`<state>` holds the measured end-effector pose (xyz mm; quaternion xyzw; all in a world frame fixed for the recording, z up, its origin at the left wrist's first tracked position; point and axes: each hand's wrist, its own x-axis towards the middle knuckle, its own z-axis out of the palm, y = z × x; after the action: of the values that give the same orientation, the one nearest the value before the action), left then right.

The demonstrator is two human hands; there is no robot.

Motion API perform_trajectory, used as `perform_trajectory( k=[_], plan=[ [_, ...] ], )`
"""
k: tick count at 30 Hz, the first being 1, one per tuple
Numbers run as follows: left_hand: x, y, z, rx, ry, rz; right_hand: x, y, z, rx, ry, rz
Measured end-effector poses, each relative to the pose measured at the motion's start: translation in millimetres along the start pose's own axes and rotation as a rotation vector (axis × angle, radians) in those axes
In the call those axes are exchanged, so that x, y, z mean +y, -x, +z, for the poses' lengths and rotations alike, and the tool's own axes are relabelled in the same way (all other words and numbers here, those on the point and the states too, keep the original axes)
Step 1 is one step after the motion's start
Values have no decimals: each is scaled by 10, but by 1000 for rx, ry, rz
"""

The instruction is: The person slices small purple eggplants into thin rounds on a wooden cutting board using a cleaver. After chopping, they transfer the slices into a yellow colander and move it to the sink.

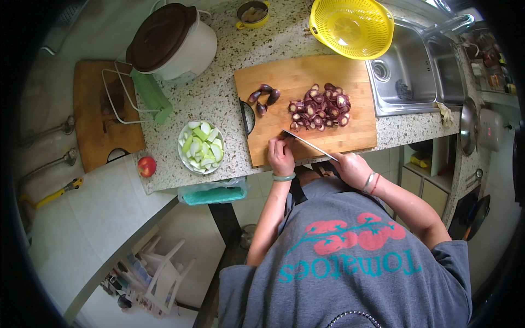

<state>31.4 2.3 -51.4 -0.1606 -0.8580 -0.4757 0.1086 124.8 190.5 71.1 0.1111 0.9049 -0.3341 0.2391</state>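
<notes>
Slicing seems underway on the rectangular wooden board [306, 66].
The right hand [351, 169] grips a steel knife [313, 145]; the left hand [281, 157] curls near its tip, hold unclear. Round purple-skinned slices [321, 107] lie beyond; 4 oval purple pieces [272, 97] likely come next.

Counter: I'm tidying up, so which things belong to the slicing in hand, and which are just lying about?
In the job:
- knife
- cutting board
- purple slices
- larger purple pieces

Apparently lying about:
- red apple
- yellow colander
- white cooker
- dish of green pieces, though it may be related
</notes>
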Motion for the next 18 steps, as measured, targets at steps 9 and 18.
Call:
perform_trajectory(
  k=[9, 18],
  plan=[
    [27, -30, -21, 20, 71, -23, 160, 139, -80, -5, -43, -6],
    [39, -7, -26, 20, 36, -51, -14, 164, -153, 12, -64, -40]
  ],
)
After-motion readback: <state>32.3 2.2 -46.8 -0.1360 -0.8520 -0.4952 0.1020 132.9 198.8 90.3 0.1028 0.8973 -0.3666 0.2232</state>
